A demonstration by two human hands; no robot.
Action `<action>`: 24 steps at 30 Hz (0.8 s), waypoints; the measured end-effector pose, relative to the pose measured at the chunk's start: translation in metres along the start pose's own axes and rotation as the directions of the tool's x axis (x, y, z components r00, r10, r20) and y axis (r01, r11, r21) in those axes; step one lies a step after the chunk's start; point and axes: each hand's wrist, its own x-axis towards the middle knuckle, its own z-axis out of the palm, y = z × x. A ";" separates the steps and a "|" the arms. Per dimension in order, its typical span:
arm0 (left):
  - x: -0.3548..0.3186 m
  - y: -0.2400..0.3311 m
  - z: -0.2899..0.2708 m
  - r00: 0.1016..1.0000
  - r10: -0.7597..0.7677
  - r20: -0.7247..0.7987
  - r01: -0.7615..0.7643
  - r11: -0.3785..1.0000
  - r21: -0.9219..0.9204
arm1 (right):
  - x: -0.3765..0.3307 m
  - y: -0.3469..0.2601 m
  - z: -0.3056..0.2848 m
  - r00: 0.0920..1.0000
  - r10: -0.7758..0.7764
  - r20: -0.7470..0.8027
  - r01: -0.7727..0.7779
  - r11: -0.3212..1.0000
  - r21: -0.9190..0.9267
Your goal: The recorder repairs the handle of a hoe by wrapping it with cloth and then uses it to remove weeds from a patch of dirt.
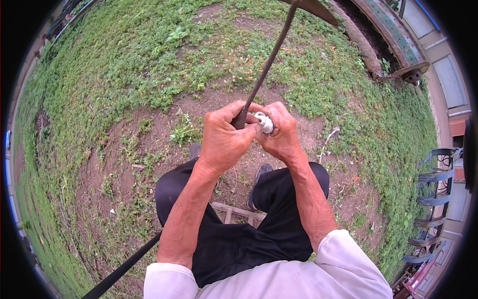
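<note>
Outdoors: bare soil patch (pixel 124 164) near, low weeds (pixel 124 60) far & left; rusty farm implement (pixel 433 199) far right. No containers visible. Left hand (pixel 224 139) & right hand (pixel 281 132) both clenched on hoe handle (pixel 266 67), white wrap (pixel 264 122) between.

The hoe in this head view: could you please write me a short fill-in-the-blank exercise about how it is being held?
1. Both hands close around the end of the hoe's ____, the left hand nearer the blade.
2. The right hand has its grip on a patch of ____ wrapping.
3. The blade is raised above ground covered in green ____.
4. The person wears ____ trousers.

Missing words: handle; white; weeds; black
</note>
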 end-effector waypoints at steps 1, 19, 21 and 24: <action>0.000 0.000 0.000 1.000 0.002 -0.024 -0.002 1.000 -0.017 | 0.000 -0.001 -0.001 1.000 0.025 -0.019 -0.025 1.000 -0.011; 0.001 -0.008 -0.006 0.996 -0.077 -0.054 0.080 0.995 0.067 | -0.005 0.000 -0.010 0.996 0.056 0.064 -0.056 0.998 -0.003; 0.002 -0.007 -0.008 0.995 -0.093 -0.041 0.096 0.993 0.064 | -0.004 0.000 -0.011 0.996 0.047 0.081 -0.048 0.999 0.014; 0.003 -0.007 -0.007 0.993 -0.117 -0.035 0.119 0.991 0.067 | -0.004 0.000 -0.010 0.993 0.053 0.107 -0.054 0.999 0.005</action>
